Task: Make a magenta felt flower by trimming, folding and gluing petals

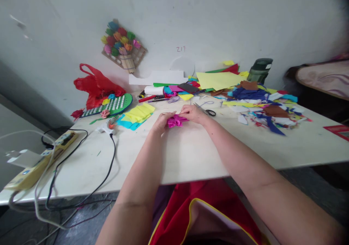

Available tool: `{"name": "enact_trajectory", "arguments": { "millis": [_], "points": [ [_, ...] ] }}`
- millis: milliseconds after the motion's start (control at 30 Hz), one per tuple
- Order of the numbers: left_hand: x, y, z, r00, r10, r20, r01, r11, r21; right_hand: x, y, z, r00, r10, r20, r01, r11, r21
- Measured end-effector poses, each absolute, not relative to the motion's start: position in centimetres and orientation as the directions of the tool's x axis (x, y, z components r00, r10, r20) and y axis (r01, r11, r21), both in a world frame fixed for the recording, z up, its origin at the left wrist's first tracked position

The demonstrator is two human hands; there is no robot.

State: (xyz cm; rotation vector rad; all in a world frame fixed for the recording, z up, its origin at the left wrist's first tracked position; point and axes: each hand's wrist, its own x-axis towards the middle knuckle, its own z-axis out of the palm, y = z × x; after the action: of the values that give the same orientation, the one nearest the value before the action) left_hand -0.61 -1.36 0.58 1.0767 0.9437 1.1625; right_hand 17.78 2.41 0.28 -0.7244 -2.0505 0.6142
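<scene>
A piece of folded magenta crepe paper [175, 121] is between my two hands, just above the middle of the table. My left hand [163, 121] pinches its left side with the fingers closed. From the right, my right hand [193, 113] grips the upper right part, fingers bent over it. The paper has creased, petal-like folds. Scissors [210, 113] with black handles lie just beyond my right hand. To the left of my hands lie yellow paper sheets [139, 112] on top of blue paper sheets [132, 124].
A glue gun [107, 127] and a power strip [58, 150] with trailing cords are at the left. Coloured paper scraps [261, 103] heap up on the right, before a green bottle [260, 71]. A red plastic bag [96, 85] stands against the wall.
</scene>
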Motion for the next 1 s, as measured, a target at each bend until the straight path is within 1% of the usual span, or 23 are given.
{"name": "enact_trajectory", "arguments": {
  "millis": [100,267,433,600,800,1000],
  "points": [
    [-0.4,-1.3,0.4,0.153,0.988,-0.013,-0.24,0.05,0.97,17.7,2.4,0.3,-0.445,0.694,0.566,0.256,0.704,-0.662],
    [-0.5,-1.2,0.4,0.156,0.988,0.01,-0.193,0.02,0.981,17.6,2.4,0.3,-0.42,0.711,0.564,0.248,0.688,-0.682],
    [-0.6,-1.5,0.6,0.178,0.982,0.056,-0.187,-0.022,0.982,17.8,2.0,0.7,-0.42,0.752,0.508,0.279,0.639,-0.716],
    [-0.6,-1.6,0.8,0.192,0.981,0.032,-0.192,0.005,0.981,18.4,1.9,0.9,-0.433,0.787,0.44,0.297,0.585,-0.755],
    [-0.9,-1.6,0.7,0.211,0.977,0.009,-0.173,0.028,0.985,18.8,2.1,0.6,-0.481,0.781,0.399,0.327,0.582,-0.745],
    [-0.9,-1.5,0.7,0.24,0.971,0.013,-0.16,0.026,0.987,18.9,2.1,0.6,-0.508,0.79,0.344,0.322,0.544,-0.775]
  ]
}}
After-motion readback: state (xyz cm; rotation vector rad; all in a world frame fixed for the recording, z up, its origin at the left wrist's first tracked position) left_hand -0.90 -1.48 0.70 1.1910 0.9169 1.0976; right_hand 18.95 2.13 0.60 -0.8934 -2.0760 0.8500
